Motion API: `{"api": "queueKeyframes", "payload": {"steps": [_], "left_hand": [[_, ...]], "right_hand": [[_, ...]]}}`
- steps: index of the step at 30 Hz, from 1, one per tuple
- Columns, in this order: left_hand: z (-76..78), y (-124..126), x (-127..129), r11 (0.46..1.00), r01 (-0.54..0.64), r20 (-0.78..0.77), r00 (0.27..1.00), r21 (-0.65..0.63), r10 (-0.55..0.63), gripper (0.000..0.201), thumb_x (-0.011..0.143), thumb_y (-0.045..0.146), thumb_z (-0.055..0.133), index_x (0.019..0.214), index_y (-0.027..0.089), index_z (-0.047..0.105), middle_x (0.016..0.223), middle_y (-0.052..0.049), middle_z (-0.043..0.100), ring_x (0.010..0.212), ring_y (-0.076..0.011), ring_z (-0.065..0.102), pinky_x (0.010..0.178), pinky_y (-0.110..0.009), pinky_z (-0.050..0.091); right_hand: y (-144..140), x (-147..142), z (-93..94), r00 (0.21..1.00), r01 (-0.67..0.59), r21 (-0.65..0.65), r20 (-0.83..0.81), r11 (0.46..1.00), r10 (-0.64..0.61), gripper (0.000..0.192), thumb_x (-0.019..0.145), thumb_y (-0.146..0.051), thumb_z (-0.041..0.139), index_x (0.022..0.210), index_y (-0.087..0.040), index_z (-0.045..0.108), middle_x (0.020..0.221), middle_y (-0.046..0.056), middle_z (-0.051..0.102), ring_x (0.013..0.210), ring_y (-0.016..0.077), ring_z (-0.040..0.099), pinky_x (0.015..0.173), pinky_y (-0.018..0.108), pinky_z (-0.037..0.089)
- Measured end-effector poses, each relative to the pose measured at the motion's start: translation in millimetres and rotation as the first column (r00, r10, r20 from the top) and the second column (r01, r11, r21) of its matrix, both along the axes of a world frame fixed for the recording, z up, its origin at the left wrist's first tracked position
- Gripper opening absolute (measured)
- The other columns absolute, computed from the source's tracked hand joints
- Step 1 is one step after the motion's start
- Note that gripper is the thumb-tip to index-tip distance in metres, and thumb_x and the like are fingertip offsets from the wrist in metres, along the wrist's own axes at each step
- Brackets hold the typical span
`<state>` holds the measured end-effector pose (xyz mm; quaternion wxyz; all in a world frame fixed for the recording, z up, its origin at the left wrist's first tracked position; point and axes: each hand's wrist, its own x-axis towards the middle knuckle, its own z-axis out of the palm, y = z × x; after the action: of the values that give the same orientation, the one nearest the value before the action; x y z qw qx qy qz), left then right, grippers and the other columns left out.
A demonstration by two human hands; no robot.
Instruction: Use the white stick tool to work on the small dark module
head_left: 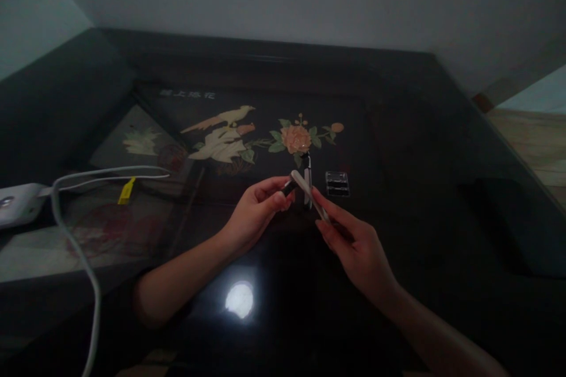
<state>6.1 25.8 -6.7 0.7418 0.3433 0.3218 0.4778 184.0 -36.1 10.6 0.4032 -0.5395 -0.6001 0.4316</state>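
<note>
The bench [274, 330] has a glossy black lacquered top with inlaid bird and flower decoration [234, 135]. The small case [337, 183] looks like clear plastic; the white cable [75, 235] is smooth and rubbery.

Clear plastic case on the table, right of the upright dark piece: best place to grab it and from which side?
Grip the clear case across its two short sides, coming straight down from above. It lies flat on the dark table, so only its edges offer purchase. Approach from the right; the right hand is nearer, and the upright dark piece crowds its left side.
</note>
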Motion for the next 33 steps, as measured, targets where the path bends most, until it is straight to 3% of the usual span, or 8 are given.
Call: {"api": "queueKeyframes", "payload": {"steps": [4,9,19,27,31,33], "left_hand": [[-0.8,-0.3,-0.4,1.0,-0.005,0.004,1.0,0.008,0.005,0.047,0.059,0.045,0.087,0.093,0.015,0.076,0.073,-0.002,0.065,0.064,-0.0091,0.051,0.064,-0.021,0.041],[0.4,0.4,0.6,1.0,0.009,-0.009,1.0,0.019,-0.008,0.052,0.058,0.046,0.087,0.095,0.013,0.076,0.076,-0.004,0.066,0.066,-0.0097,0.051,0.064,-0.022,0.041],[1.6,0.8,1.7,1.0,0.001,0.016,1.0,0.015,-0.001,0.038,0.06,0.04,0.088,0.089,0.018,0.077,0.084,-0.003,0.07,0.069,-0.0094,0.057,0.065,-0.019,0.045],[1.2,1.2,0.7,1.0,-0.011,-0.019,1.0,0.017,0.011,0.044,0.057,0.041,0.089,0.09,0.016,0.075,0.079,-0.002,0.067,0.068,-0.0102,0.053,0.065,-0.02,0.043],[3.2,1.6,1.0,1.0,-0.002,-0.015,1.0,-0.007,0.002,0.047,0.055,0.042,0.089,0.09,0.014,0.076,0.075,-0.002,0.066,0.065,-0.009,0.051,0.067,-0.021,0.042],[3.6,1.5,1.1,1.0,-0.004,-0.006,1.0,-0.016,0.004,0.048,0.054,0.043,0.09,0.089,0.014,0.076,0.075,-0.001,0.066,0.064,-0.0082,0.051,0.069,-0.022,0.042]], "right_hand": [[0.0,-0.3,-1.3,1.0,0.009,-0.006,-0.002,1.0,-0.009,0.042,0.091,-0.022,0.054,0.133,-0.025,0.058,0.106,0.005,0.074,0.095,0.0226,0.07,0.083,0.041,0.06],[-3.6,-4.3,-0.1,1.0,-0.018,-0.016,-0.023,1.0,0.018,0.043,0.09,-0.02,0.054,0.133,-0.024,0.058,0.074,0.002,0.072,0.086,0.0217,0.07,0.076,0.037,0.061],[-10.8,-6.7,0.6,0.99,-0.107,-0.029,-0.093,0.994,0.104,0.042,0.091,-0.023,0.056,0.132,-0.027,0.059,0.076,0.001,0.072,0.074,0.0182,0.069,0.065,0.031,0.06],[-4.6,-5.0,-0.7,0.998,-0.068,0.013,-0.015,0.998,0.068,0.042,0.091,-0.019,0.053,0.132,-0.027,0.058,0.099,0.003,0.076,0.095,0.0219,0.07,0.084,0.04,0.059],[-2.4,-3.5,-2.8,0.998,-0.065,0.051,-0.002,0.997,0.065,0.043,0.091,-0.019,0.054,0.133,-0.028,0.057,0.126,0.004,0.068,0.107,0.0216,0.068,0.095,0.04,0.055],[-1.1,-2.6,-3.8,0.998,-0.059,0.053,0.005,0.997,0.058,0.043,0.092,-0.02,0.054,0.133,-0.028,0.057,0.129,0.004,0.066,0.108,0.0215,0.067,0.096,0.04,0.054]]}}
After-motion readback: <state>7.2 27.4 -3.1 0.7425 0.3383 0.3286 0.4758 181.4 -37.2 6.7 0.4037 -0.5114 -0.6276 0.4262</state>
